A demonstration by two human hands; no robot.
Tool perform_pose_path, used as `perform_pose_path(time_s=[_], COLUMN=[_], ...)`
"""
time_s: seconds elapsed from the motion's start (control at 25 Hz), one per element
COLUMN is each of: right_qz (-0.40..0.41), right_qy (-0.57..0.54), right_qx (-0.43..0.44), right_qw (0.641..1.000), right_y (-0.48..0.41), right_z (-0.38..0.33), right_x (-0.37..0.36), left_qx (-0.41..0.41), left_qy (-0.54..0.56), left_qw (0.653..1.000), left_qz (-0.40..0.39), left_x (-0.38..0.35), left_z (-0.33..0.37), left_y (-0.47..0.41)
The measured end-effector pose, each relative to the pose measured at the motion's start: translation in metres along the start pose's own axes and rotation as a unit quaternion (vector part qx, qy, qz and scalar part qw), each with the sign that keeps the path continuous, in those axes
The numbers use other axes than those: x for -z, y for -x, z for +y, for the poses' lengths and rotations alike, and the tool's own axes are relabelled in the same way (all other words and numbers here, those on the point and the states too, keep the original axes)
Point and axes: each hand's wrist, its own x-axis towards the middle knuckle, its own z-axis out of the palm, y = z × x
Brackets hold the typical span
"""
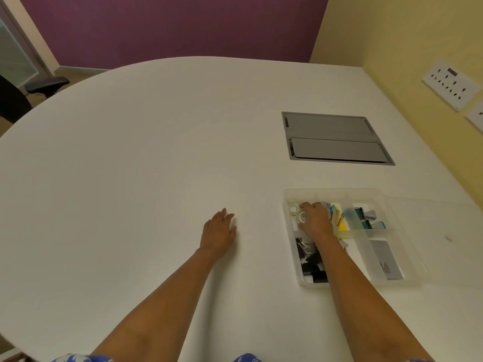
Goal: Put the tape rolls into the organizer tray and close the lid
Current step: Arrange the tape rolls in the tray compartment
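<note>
Right hand lowers a tape roll into the tray; left hand rests flat.

The right hand (pixel 315 218) curls its fingers around a small clear tape roll (pixel 303 217) in the far-left compartment of the clear plastic organizer tray (pixel 407 279), beside another clear tape roll (pixel 293 207). The tray's transparent lid (pixel 444 210) lies open toward the white table's (pixel 130 165) right edge. The left hand (pixel 219 231) lies palm-down, fingers loosely spread, empty, arm extended.

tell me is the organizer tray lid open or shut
Open: the organizer tray is uncovered, the right hand reaches inside, and the clear lid lies flat beside it.
</note>
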Motion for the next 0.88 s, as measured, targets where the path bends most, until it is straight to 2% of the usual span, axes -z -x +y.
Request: perform_pose_path(time_s=[0.24,0.44,0.56,0.88], right_qz=[-0.030,0.042,0.058,0.026], right_qy=[0.001,-0.041,-0.037,-0.005], right_qx=[0.039,0.088,0.117,0.157], right_qw=[0.999,0.994,0.991,0.987], right_y=[-0.002,-0.006,-0.008,-0.012], right_z=[0.010,0.027,0.044,0.068], right_x=[0.010,0.027,0.035,0.035], left_qx=[-0.081,-0.127,-0.123,-0.064], left_qy=[0.050,0.072,0.061,-0.006], left_qw=[0.993,0.986,0.989,0.998], left_qz=[0.074,0.082,0.054,0.003], left_x=[0.003,-0.012,-0.025,-0.044], left_z=[0.081,0.147,0.172,0.193], left_y=[-0.014,-0.024,-0.032,-0.051])
